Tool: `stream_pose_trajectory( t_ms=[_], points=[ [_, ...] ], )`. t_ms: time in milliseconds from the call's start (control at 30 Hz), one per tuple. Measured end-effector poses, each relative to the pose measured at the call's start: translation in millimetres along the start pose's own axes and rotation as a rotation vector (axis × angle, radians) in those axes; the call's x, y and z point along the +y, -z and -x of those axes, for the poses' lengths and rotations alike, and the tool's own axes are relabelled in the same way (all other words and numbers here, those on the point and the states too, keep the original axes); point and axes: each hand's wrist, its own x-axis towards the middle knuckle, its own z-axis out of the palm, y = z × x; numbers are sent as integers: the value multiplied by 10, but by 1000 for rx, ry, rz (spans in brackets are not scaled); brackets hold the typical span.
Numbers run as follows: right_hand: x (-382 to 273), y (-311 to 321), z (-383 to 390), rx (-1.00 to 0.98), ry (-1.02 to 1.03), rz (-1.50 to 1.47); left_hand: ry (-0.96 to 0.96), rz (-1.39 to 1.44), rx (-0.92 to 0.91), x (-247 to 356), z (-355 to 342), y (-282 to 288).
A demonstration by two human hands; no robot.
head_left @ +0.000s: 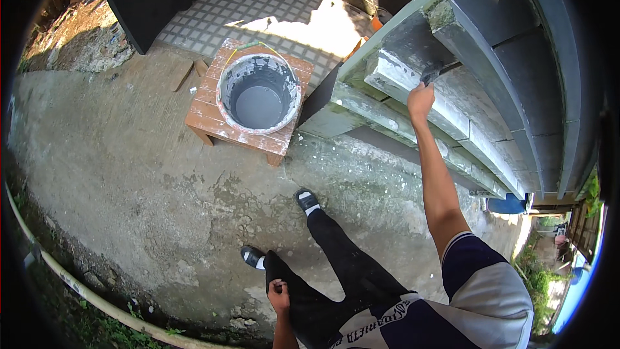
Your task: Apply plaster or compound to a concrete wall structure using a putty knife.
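My right hand (421,101) reaches up at the right, closed round a paintbrush (431,76) with a dark, paint-covered head. The brush is against a stepped concrete structure (445,105), by the inner corner of a pale, white-streaked ledge. Darker grey patches show on the surface around it. My left hand (279,297) hangs low beside my thigh with its fingers curled; whether anything is in them I cannot make out. Away to the left of the brush, a bucket (227,105) with grey paint inside and smears on its rim stands on a low wooden table (205,111).
Several concrete ledges, some dark grey, run along my right side. Beyond the table lies a tiled floor (206,10) with a sunlit patch. A dark panel (139,0) stands at the far left. A pale pipe (84,291) edges the concrete ground (142,174) near some plants.
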Motion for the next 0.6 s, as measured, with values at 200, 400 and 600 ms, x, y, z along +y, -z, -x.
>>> stream_pose_trajectory(
  t_ms=[200,400,600],
  points=[
    [-530,10,423,-243,279,-164,10,17,-28,150,33,12],
    [9,155,15,-160,248,-131,9,-14,-10,7,39,30],
    [811,250,-129,-40,-87,-62,45,53,2,123,113,-47]
  ],
)
